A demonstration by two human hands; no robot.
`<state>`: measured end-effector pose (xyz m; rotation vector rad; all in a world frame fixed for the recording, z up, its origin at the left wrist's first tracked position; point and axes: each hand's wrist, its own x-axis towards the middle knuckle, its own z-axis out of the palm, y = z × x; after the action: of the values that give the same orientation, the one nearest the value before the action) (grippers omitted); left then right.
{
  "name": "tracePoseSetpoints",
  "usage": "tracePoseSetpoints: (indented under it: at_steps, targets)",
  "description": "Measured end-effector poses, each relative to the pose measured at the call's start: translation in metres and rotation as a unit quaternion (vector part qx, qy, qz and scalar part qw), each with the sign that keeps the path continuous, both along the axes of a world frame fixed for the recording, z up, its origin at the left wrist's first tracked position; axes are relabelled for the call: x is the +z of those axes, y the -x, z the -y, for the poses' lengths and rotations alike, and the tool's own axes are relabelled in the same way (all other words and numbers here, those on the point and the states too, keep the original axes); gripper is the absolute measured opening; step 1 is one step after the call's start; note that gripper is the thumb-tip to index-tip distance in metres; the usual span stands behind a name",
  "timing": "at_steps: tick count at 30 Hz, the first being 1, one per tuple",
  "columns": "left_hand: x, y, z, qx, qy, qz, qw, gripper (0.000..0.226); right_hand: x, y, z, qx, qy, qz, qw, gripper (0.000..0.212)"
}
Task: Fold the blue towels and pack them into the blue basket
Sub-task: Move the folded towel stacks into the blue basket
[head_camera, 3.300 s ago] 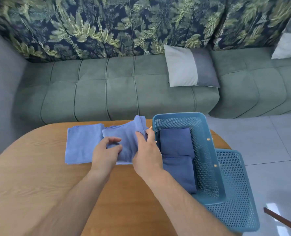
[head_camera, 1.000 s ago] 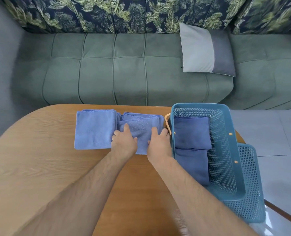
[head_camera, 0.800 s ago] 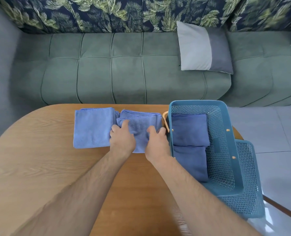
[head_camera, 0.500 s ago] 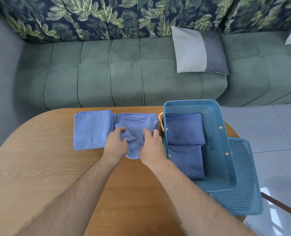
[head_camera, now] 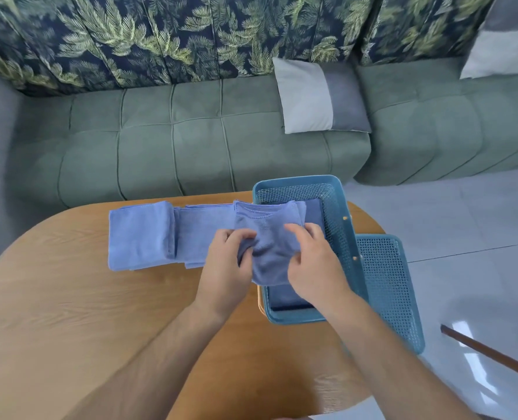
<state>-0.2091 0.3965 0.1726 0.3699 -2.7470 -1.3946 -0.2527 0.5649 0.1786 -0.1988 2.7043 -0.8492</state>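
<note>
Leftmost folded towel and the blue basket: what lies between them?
In the head view, a second towel lies flat between them; the left hand and right hand hold a third towel over the basket rim.

Only 1 view existed: a wide-angle head camera looked forward and down, close over the oval wooden table (head_camera: 70, 313) filling the lower frame, the green tufted sofa (head_camera: 191, 140) crossing the upper half.
</note>
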Motion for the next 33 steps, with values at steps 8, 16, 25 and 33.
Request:
tracePoseSetpoints:
  at_steps: [8, 16, 25, 33]
  targets:
    - [-0.045, 0.000, -0.079, -0.096, 0.097, 0.137, 0.981, 0.032, -0.035, -0.006, -0.082, 0.003, -0.092, 0.115, 0.989, 0.056]
    - [-0.067, 0.005, -0.109, -0.167, 0.280, 0.291, 0.899, 0.029, -0.077, 0.000, -0.084, 0.072, -0.126, 0.167, 0.975, 0.055]
    - [-0.074, 0.010, -0.119, -0.229, 0.471, 0.218, 0.824, 0.032, -0.085, -0.001, -0.066, 0.108, -0.292, 0.127, 0.942, 0.053]
    - [-0.113, 0.022, -0.119, -0.308, 0.372, 0.357, 0.800, 0.083, -0.120, 0.007, -0.056, 0.142, -0.298, 0.202, 0.922, 0.088]
